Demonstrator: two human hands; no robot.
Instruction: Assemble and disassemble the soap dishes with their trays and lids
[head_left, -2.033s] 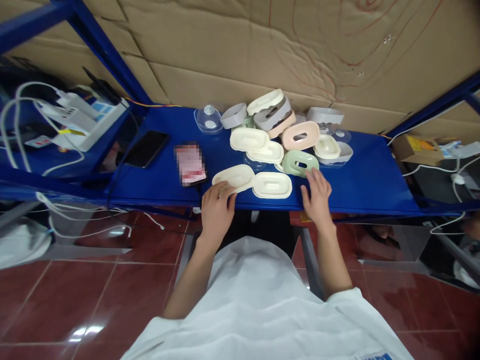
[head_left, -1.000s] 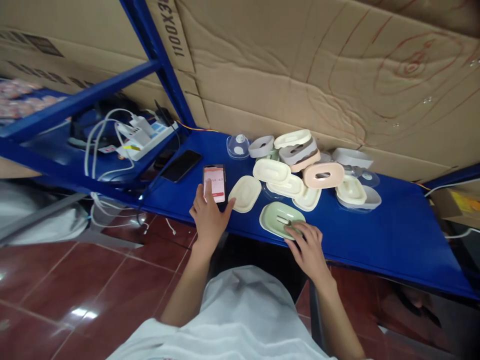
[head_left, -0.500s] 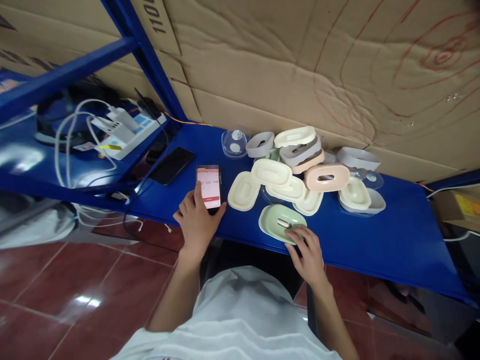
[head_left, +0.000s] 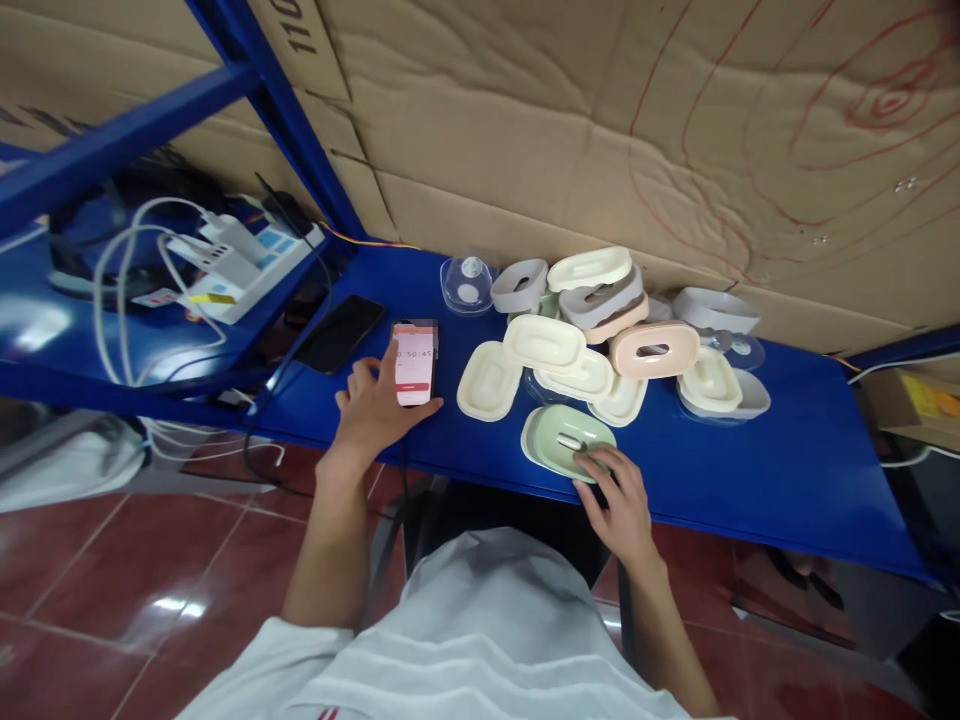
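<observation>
My left hand [head_left: 379, 405] is at a lit phone [head_left: 414, 385] lying on the blue table. Its index finger stretches along the screen's left side and its thumb lies by the lower right corner. The phone shows a running timer. My right hand [head_left: 619, 495] grips the near right rim of a light green soap dish [head_left: 551, 445], fingertips inside and thumb outside. A slot runs through the dish's floor, and a cream edge shows under its left side. Beyond it lie cream trays [head_left: 489, 380] and a peach soap dish [head_left: 656, 350].
Grey soap dishes [head_left: 716, 310] and a clear plastic piece [head_left: 466, 287] stand at the back against cardboard [head_left: 525, 150]. A dark phone [head_left: 341, 333] lies to the left. Further left, a power strip [head_left: 259, 280] with white cables sits beside a blue frame post [head_left: 289, 120].
My left hand has shifted slightly left and its forearm has swung left. The timer reading has advanced. My right hand keeps its grip on the green soap dish.
</observation>
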